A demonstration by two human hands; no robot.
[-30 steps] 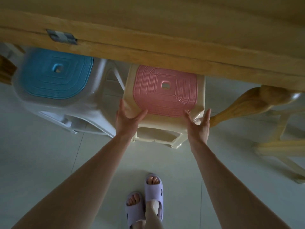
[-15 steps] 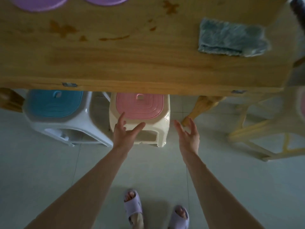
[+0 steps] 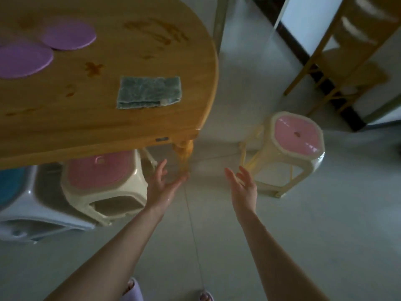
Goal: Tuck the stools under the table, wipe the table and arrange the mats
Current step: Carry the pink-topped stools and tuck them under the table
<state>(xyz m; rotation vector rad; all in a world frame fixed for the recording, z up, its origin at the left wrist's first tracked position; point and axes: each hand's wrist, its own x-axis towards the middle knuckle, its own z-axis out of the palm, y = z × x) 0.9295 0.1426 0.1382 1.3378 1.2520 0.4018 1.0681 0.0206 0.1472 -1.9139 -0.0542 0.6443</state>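
Both hands are spread and hold nothing, fingers straight and palms turned inward, well apart from each other above the floor (image 3: 303, 235). The left hand (image 3: 161, 187) hovers just beside the right corner of the low stool (image 3: 102, 177), in front of the leg (image 3: 184, 157) of the worktop (image 3: 97, 127). The right hand (image 3: 243, 187) hangs near the tall stool (image 3: 297, 140), not touching it.

The low stool (pink seat, cream body) sits partly under the worktop's near edge, tilted in the wide-angle view, with the blue stool (image 3: 21, 209) just beside it on the left, also partly under. The tall stool, pink-topped too, stands upright on the floor to the right, clear of the worktop.

On the worktop a folded grey cloth (image 3: 149, 92) lies near the rounded right end. Two purple mats (image 3: 69, 33) (image 3: 21, 60) lie at the far left, overlapping at their edges. Brown stains (image 3: 156, 31) mark the wood beyond the cloth and between cloth and mats.

Slippers (image 3: 134, 290) show at the bottom edge.
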